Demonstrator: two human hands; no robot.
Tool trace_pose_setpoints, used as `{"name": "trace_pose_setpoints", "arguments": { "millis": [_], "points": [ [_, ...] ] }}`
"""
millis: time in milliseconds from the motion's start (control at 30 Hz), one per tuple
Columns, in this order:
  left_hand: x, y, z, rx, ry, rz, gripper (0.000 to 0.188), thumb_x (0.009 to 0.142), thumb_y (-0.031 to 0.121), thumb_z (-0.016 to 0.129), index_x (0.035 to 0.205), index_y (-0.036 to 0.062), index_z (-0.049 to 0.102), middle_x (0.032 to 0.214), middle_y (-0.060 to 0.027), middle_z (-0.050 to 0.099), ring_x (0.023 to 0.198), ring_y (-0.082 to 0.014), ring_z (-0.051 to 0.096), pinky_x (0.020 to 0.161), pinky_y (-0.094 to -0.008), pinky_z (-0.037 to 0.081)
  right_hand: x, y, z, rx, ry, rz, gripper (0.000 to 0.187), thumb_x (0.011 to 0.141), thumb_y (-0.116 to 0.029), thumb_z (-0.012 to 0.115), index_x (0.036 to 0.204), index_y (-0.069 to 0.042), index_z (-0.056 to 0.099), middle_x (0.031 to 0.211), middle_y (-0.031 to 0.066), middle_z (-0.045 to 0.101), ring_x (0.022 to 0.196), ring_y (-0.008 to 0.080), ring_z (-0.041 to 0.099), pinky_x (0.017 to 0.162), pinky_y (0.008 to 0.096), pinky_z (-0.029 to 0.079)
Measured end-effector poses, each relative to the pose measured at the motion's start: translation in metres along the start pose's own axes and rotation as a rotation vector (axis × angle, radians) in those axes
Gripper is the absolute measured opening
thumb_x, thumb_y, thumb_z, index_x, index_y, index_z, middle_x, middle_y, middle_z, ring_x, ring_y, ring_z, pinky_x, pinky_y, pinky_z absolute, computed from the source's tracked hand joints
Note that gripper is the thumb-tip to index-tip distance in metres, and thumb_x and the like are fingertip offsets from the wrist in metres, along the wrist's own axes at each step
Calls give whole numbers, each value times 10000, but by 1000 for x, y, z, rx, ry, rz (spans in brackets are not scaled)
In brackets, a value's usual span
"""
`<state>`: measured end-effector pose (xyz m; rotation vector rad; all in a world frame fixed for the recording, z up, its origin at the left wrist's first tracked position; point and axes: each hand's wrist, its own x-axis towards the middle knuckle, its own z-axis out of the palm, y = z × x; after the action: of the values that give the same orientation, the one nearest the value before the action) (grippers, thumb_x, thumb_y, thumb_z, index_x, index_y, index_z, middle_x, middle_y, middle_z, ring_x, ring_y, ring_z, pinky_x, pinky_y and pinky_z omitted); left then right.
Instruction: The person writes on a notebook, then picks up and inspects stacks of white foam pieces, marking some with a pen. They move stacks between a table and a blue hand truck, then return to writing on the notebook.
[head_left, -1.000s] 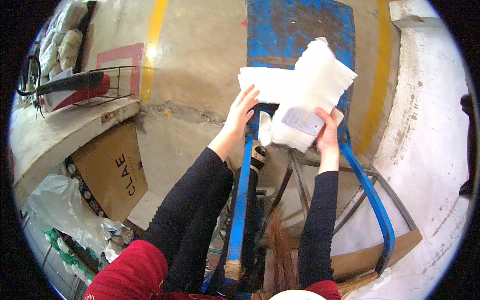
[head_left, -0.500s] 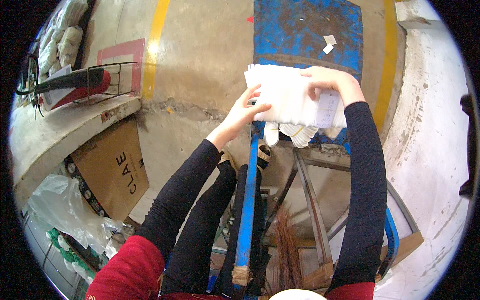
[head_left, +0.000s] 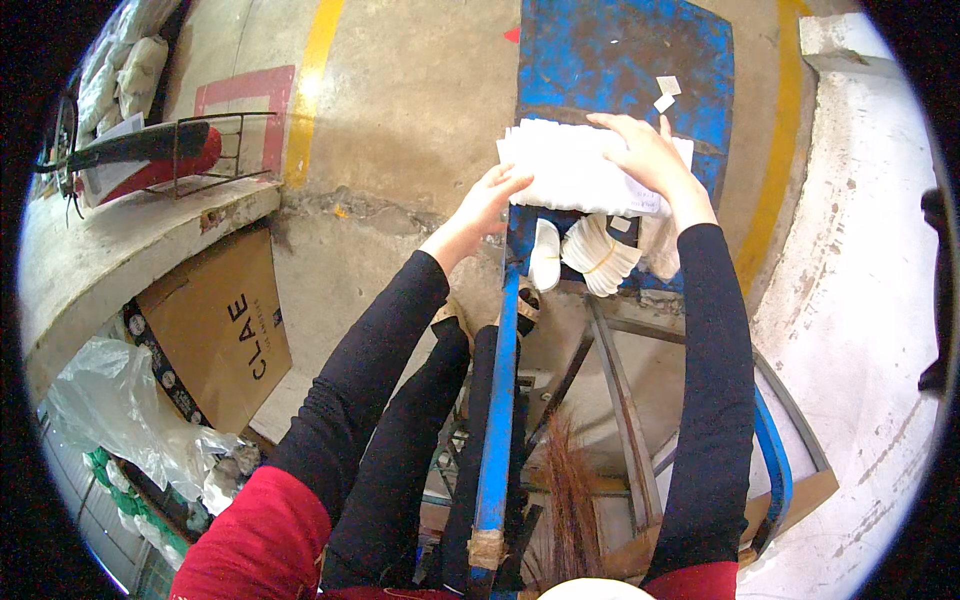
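Left hand (head_left: 474, 215) open, fingers extended by the left end of a thick white stack of thin layered pieces (head_left: 570, 165); I cannot confirm contact. The stack appears set down on the worn blue platform (head_left: 590, 70), right hand (head_left: 655, 165) spread open over it. A fanned white bundle with a yellowish band (head_left: 598, 260) lies loose just beside; what else remains, I cannot tell. Around: brown cardboard box (head_left: 212, 335), blue metal handle bar (head_left: 494, 430) obstructing the near side, small white square tags (head_left: 668, 87).
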<state>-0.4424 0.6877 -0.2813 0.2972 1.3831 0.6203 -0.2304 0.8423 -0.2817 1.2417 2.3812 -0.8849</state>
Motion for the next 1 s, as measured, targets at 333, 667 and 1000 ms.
{"name": "trace_pose_setpoints", "arguments": {
  "millis": [333,667,1000],
  "points": [
    [18,-10,-4,-11,-64,-25,784,862,534,596,1473,124,324,1539,-144,275,1431,-332,217,1091,-612,223,-34,94,53,549,496,667,734,872,-452,638,1441,-74,368,1331,208,531,1213,314,532,996,391,422],
    [-11,-1,5,-119,46,73,763,871,512,612,1407,96,263,1428,-140,373,1355,-270,336,1061,-533,323,-95,23,48,1479,668,493,481,919,-262,610,1320,-28,484,1211,77,587,1098,166,566,943,317,444],
    [-87,-34,-81,-124,271,283,587,873,259,674,1356,47,416,1308,-78,529,1176,-187,533,959,-358,452,-128,-25,80,1518,-133,329,624,851,-406,696,1320,-48,494,1242,88,564,1121,169,543,896,331,473]
  ]
}}
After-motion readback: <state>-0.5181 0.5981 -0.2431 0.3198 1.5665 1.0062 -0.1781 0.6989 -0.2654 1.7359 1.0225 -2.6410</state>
